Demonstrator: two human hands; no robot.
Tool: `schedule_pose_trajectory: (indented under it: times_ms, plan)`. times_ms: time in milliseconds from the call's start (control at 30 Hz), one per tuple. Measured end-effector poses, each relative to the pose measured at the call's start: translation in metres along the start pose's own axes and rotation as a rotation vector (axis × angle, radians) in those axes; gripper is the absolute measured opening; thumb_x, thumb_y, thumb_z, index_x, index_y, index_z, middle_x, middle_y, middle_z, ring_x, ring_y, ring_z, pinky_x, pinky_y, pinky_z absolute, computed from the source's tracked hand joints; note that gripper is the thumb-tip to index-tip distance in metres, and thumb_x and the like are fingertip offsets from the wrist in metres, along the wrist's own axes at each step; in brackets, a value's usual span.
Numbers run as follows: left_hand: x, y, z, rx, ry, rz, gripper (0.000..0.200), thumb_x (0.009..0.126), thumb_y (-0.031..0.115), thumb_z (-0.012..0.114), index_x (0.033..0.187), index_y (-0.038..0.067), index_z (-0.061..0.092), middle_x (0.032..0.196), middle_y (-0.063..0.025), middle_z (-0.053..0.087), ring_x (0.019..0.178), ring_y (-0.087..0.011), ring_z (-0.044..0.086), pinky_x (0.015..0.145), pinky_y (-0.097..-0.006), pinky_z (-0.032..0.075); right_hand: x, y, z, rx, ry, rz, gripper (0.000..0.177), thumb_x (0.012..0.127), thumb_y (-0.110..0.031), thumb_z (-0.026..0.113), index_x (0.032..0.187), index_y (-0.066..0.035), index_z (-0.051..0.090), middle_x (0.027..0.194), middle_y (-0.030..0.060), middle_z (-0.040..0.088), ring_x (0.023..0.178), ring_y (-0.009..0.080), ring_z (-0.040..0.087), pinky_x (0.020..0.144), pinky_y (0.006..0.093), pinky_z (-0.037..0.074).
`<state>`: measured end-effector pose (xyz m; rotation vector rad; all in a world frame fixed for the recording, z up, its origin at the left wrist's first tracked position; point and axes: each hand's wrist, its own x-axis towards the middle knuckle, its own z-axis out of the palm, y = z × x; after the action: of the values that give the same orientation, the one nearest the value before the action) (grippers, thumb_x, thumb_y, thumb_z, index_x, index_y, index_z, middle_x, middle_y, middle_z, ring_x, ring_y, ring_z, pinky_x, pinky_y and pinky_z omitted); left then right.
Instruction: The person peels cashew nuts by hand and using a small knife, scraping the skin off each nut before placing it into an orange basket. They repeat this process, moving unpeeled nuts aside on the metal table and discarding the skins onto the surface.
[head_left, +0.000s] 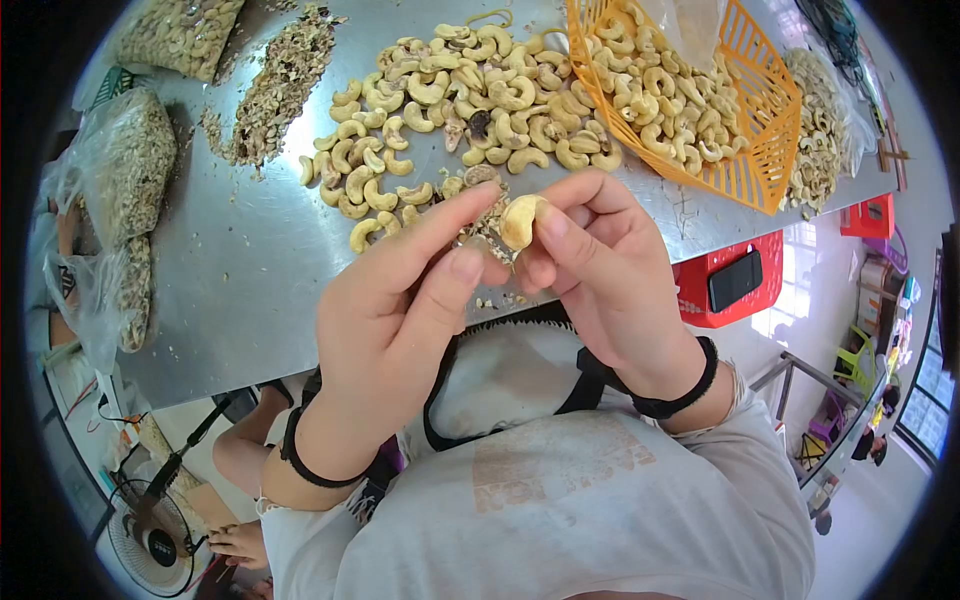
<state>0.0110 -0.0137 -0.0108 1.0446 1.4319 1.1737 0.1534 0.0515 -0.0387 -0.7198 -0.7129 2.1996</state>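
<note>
Between the thumb and fingers of my right hand (615, 265) is a single pale cashew nut (520, 222), held over the table's near edge. Just left of it is my left hand (395, 300), its index finger reaching up beside the nut. Its thumb is pressed towards the other fingertips; whatever they pinch, if anything, is hidden. Beyond both hands, a loose heap of cashew nuts (505, 85) lies on the metal table (240, 270). Peeled skin scraps (487, 228) lie partly hidden behind my fingers.
An orange slotted basket (770, 180) at right holds more cashews. Plastic bags of nuts and scraps (125, 180) stand at left, near a pile of skins (280, 90). Beside the table, a phone (735, 280) lies on a red stool (695, 290). A fan (150, 540) stands lower left, near another person's hand (240, 545).
</note>
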Motion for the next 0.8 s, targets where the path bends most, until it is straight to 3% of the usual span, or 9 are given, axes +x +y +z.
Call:
schedule_pose_trajectory:
  times_ms: [133, 267, 400, 467, 567, 700, 767, 800]
  plan:
    - [0.002, -0.003, 0.008, -0.112, 0.023, -0.023, 0.024, 0.079, 0.004, 0.052, 0.103, -0.001, 0.052, 0.081, -0.0026, 0.058, 0.068, -0.0056, 0.052, 0.059, -0.0161, 0.041, 0.001, 0.009, 0.002, -0.171, -0.019, -0.212, 0.011, 0.078, -0.006, 0.054, 0.086, -0.002, 0.048, 0.078, 0.0051, 0.056, 0.065, 0.007, 0.051, 0.058, 0.0188, 0.042]
    - [0.003, -0.004, 0.003, -0.031, 0.017, -0.031, 0.021, 0.077, 0.003, 0.054, 0.097, -0.002, 0.054, 0.084, -0.0039, 0.058, 0.069, -0.005, 0.053, 0.057, -0.0164, 0.043, -0.002, 0.01, 0.009, -0.156, -0.047, -0.234, 0.011, 0.078, -0.006, 0.055, 0.086, -0.001, 0.048, 0.079, 0.0051, 0.055, 0.068, 0.007, 0.051, 0.06, 0.019, 0.042]
    - [0.005, -0.005, -0.001, 0.09, 0.026, 0.138, 0.021, 0.076, 0.003, 0.055, 0.097, 0.0, 0.054, 0.083, -0.0054, 0.058, 0.068, -0.0055, 0.052, 0.053, -0.017, 0.041, -0.005, -0.001, 0.007, -0.242, -0.071, -0.078, 0.013, 0.079, -0.008, 0.055, 0.088, -0.001, 0.048, 0.08, 0.0035, 0.054, 0.07, 0.0067, 0.051, 0.061, 0.019, 0.042]
    - [0.005, -0.005, -0.005, 0.338, -0.025, 0.305, 0.021, 0.077, 0.004, 0.054, 0.098, 0.001, 0.055, 0.082, -0.0061, 0.058, 0.066, -0.0073, 0.052, 0.055, -0.0176, 0.041, -0.006, -0.005, 0.005, -0.291, -0.072, 0.021, 0.014, 0.079, -0.009, 0.055, 0.089, -0.001, 0.049, 0.08, 0.0029, 0.053, 0.07, 0.0065, 0.05, 0.062, 0.0191, 0.042]
    - [0.002, 0.003, -0.007, 0.214, -0.037, 0.129, 0.026, 0.079, 0.004, 0.05, 0.105, 0.001, 0.051, 0.08, -0.0063, 0.057, 0.066, -0.0096, 0.053, 0.059, -0.0191, 0.042, -0.005, -0.005, 0.003, -0.319, -0.105, 0.008, 0.016, 0.079, -0.01, 0.054, 0.09, 0.0, 0.049, 0.081, 0.0023, 0.053, 0.071, 0.0064, 0.05, 0.062, 0.0193, 0.042]
    - [-0.001, 0.001, -0.004, 0.078, -0.079, 0.087, 0.031, 0.081, 0.003, 0.046, 0.112, 0.001, 0.044, 0.079, -0.0064, 0.056, 0.068, -0.0098, 0.053, 0.063, -0.0191, 0.041, -0.004, -0.001, -0.001, -0.184, -0.124, -0.033, 0.016, 0.08, -0.01, 0.054, 0.092, 0.0, 0.049, 0.084, 0.0033, 0.054, 0.073, 0.0075, 0.05, 0.063, 0.0197, 0.042]
    - [-0.002, -0.002, 0.002, 0.076, -0.071, 0.112, 0.036, 0.084, 0.008, 0.038, 0.119, -0.002, 0.035, 0.07, -0.0016, 0.05, 0.052, -0.002, 0.037, 0.046, -0.0139, 0.029, -0.004, 0.0, -0.001, -0.16, -0.146, -0.05, 0.017, 0.08, -0.01, 0.054, 0.093, 0.0, 0.048, 0.085, 0.0038, 0.054, 0.074, 0.0079, 0.05, 0.064, 0.0199, 0.042]
    - [-0.003, -0.002, 0.004, 0.076, -0.07, 0.113, 0.036, 0.084, 0.008, 0.038, 0.119, -0.002, 0.035, 0.07, -0.0016, 0.05, 0.052, -0.002, 0.037, 0.046, -0.0139, 0.029, -0.004, 0.001, -0.001, -0.14, -0.151, -0.052, 0.017, 0.08, -0.01, 0.053, 0.093, 0.0, 0.048, 0.085, 0.0042, 0.054, 0.074, 0.0083, 0.05, 0.065, 0.0204, 0.042]
